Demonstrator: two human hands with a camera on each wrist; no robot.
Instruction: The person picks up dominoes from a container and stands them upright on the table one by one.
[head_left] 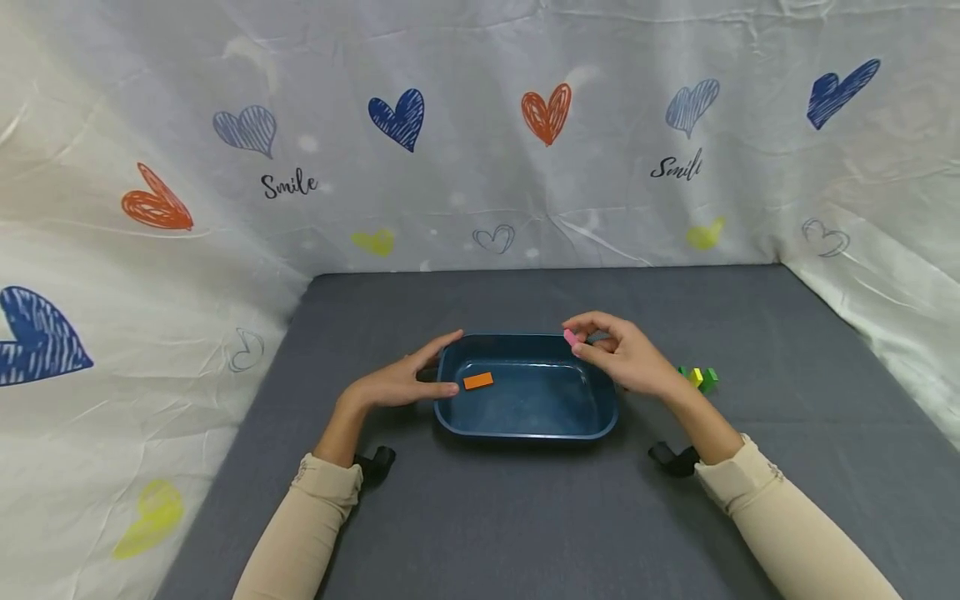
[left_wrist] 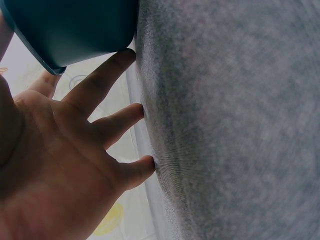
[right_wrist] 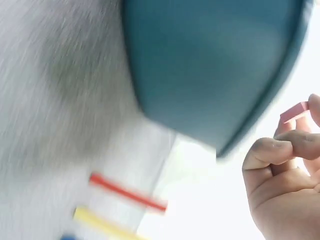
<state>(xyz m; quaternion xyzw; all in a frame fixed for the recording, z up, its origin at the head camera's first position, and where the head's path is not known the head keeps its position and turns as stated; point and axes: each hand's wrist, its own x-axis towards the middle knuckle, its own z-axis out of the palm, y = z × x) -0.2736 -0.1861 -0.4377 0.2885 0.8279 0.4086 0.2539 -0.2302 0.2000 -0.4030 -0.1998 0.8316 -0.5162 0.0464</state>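
A dark teal baking dish [head_left: 540, 408] sits on the table with an orange block [head_left: 478, 381] lying inside near its left end. My left hand [head_left: 401, 379] rests at the dish's left end, fingers spread and fairly straight, thumb reaching over the rim. In the left wrist view, several fingertips [left_wrist: 145, 164] are down at the grey cloth, beside the dish wall [left_wrist: 80, 30]. Between thumb and fingers my right hand [head_left: 626, 358] pinches a small pink block [head_left: 571, 337] above the dish's far right corner. The right wrist view shows the pink block [right_wrist: 294, 112] clear of the dish.
Right of the dish, partly behind the right forearm, lie green blocks [head_left: 709, 380] and a yellow one [head_left: 696, 377]. A red block [right_wrist: 127, 192], a yellow block [right_wrist: 102, 223] and a bit of blue show in the right wrist view. A heart-printed curtain [head_left: 480, 167] hangs behind the grey table [head_left: 517, 517].
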